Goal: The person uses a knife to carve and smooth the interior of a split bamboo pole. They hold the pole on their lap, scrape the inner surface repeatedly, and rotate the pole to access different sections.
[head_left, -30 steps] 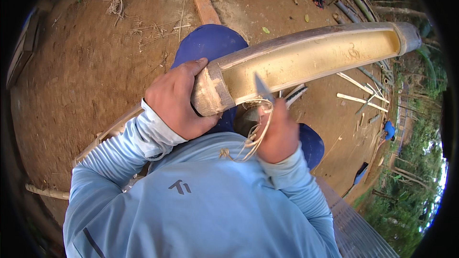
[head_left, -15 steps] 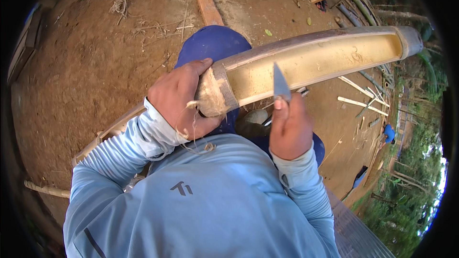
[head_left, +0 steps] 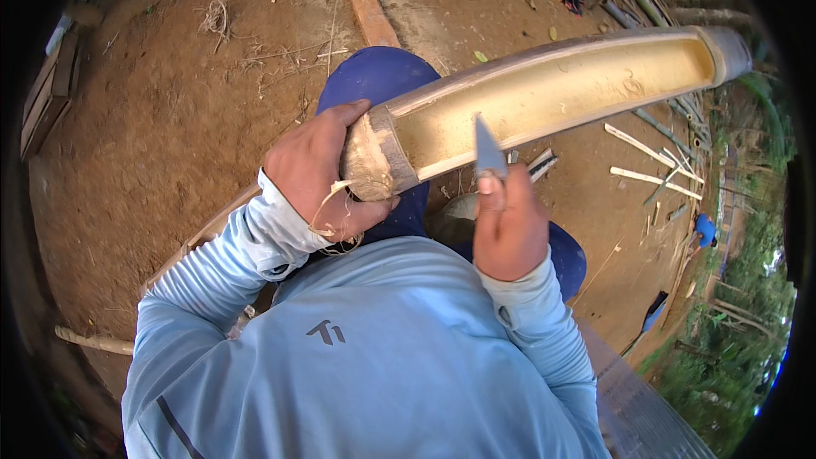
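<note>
A long bamboo section point(head_left: 561, 106) lies across my lap, its side cut open into a hollow trough with a pale inner wall. Curled shavings cling inside, toward the far right end. My left hand point(head_left: 316, 168) is closed around the near left end, and thin fibres hang beside the wrist. In my right hand point(head_left: 512, 225) is a knife point(head_left: 490, 150), gripped with the thumb along it. Its pointed blade stands up over the trough's lower edge; I cannot tell whether it touches the bamboo. The knife's handle is hidden in the fist.
A wooden plank point(head_left: 367, 0) lies on the dirt ground beyond my knee. Pale split strips point(head_left: 654, 180) are scattered at the right. Another person in blue point(head_left: 705, 229) is farther off at the right. A wooden crate point(head_left: 53, 93) stands at the far left.
My right hand and the knife have shifted slightly left along the trough's edge. The bamboo's right part sits a little higher in view. Both hands keep their hold.
</note>
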A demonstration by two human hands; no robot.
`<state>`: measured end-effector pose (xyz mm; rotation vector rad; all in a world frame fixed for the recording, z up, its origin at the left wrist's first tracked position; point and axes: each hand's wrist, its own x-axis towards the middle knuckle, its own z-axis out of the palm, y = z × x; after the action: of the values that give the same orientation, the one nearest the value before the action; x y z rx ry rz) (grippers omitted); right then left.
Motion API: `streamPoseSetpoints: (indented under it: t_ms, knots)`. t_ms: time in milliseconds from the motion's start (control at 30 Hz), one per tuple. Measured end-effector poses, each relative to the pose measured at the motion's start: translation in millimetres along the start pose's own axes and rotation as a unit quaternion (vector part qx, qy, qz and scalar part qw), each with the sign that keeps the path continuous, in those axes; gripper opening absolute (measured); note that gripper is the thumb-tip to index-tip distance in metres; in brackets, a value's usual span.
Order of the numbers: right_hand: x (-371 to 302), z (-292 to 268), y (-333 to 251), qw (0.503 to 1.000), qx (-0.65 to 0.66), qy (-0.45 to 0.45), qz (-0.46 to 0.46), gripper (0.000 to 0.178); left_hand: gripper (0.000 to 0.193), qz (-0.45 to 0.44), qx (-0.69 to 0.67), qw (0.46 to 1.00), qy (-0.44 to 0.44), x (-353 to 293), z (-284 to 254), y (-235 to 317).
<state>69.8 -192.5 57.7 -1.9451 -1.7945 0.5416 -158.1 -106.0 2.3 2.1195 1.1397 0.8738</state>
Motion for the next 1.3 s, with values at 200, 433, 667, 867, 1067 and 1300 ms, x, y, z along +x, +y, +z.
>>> streamPoseSetpoints:
  t_ms: [200,433,667,867,1067,1300]
  knots:
    - [-6,-1,-3,0.997,0.074,-0.001,-0.018,0.021,0.093,-0.006,-0.018,1.000,-0.015,5,-4,7]
    - [-10,3,46,0.900,0.399,0.142,0.097,0.020,0.094,0.001,-0.085,0.996,-0.034,9,-4,-4]
    - [-6,29,95,0.822,0.517,0.168,0.170,0.016,0.099,-0.064,-0.213,0.972,-0.083,9,-12,-3]
    - [-4,43,124,0.804,0.535,0.162,0.202,0.016,0.097,-0.178,-0.354,0.905,-0.154,14,-34,-3]
    - [-10,61,154,0.800,0.527,0.162,0.237,0.017,0.079,-0.229,-0.519,0.774,-0.283,17,-69,-98]
    - [-11,61,163,0.784,0.542,0.163,0.255,0.017,0.058,-0.409,0.546,0.663,-0.308,43,-168,-236]
